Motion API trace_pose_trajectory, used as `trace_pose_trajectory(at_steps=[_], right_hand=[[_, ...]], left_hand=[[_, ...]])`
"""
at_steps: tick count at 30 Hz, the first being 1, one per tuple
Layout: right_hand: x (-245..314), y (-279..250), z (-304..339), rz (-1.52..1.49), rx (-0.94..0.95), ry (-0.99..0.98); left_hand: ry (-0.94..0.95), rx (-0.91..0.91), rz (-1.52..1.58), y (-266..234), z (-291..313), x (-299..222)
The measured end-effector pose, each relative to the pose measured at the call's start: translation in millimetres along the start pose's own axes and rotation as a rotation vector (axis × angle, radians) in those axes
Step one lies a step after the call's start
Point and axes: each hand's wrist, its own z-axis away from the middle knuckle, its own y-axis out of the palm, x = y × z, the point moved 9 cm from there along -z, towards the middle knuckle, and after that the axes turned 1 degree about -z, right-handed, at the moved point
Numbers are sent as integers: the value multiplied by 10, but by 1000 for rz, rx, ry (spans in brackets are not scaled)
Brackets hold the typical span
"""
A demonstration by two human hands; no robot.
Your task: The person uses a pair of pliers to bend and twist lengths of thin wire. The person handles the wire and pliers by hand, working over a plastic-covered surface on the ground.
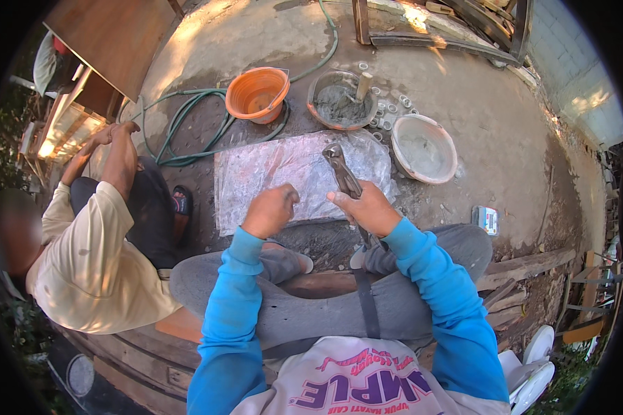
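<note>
My right hand (371,210) is wrapped round the handles of a pair of dark metal pincers (342,170), whose jaws point up and away from me. One handle end shows below the hand. My left hand (270,210) is a little to the left, apart from the pincers, with its fingers curled closed. Whatever it may hold is hidden. Both hands are above the near part of a flat slab wrapped in creased, dusty plastic sheet (256,166), which lies on the ground in front of my knees.
Beyond the sheet stand an orange bucket (246,97), a basin of wet grey mortar (339,105) and a whitish basin (426,149). Small pale rings (392,108) lie between the basins. A green hose (180,128) coils at left. Another person (97,256) sits to my left.
</note>
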Motion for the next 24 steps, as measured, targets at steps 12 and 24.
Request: trace_pose_trajectory(at_steps=[12,24], right_hand=[[-33,-161,-40,-438,-108,-42],[-65,-171,-27,-590,-330,-48]], left_hand=[[193,380,-342,1239,155,-239],[314,-498,202,104,191,-1041]])
